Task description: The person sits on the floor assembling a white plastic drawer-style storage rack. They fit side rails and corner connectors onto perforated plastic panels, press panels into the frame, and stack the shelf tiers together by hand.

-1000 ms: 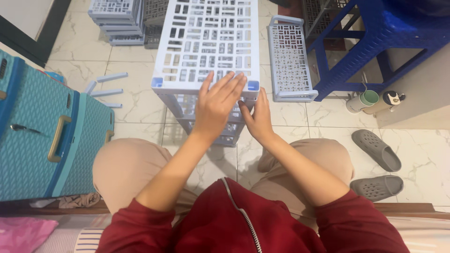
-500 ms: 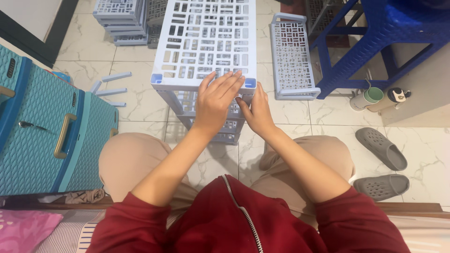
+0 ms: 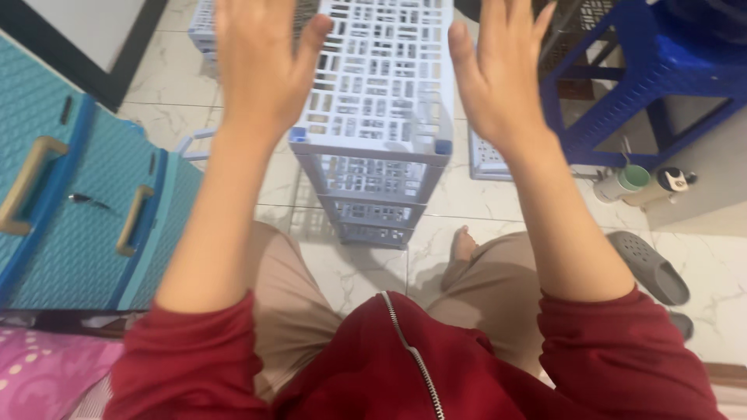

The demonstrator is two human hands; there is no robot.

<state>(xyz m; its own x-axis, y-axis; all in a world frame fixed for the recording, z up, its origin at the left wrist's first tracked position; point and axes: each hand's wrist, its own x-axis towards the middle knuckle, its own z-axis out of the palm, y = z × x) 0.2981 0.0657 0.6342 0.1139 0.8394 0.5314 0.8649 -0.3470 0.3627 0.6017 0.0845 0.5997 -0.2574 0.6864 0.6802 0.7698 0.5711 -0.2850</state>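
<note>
A tall white plastic lattice rack [image 3: 381,78] with blue corner caps stands on the tiled floor in front of my knees. My left hand [image 3: 261,66] is raised at the rack's left side, fingers spread, holding nothing. My right hand [image 3: 498,74] is raised at its right side, palm down and fingers apart, also holding nothing. Both hands hover above the rack's top shelf, one at each side, and I cannot tell if they touch it.
A teal woven-pattern drawer cabinet [image 3: 70,210] stands at the left. A blue plastic stool frame [image 3: 646,85] is at the right, with two small bottles [image 3: 642,183] and a grey sandal [image 3: 650,264] nearby. More white lattice panels [image 3: 204,23] lie behind.
Both hands left the rack's near edge, where they were together, and moved up and apart to either side. The camera view moved closer.
</note>
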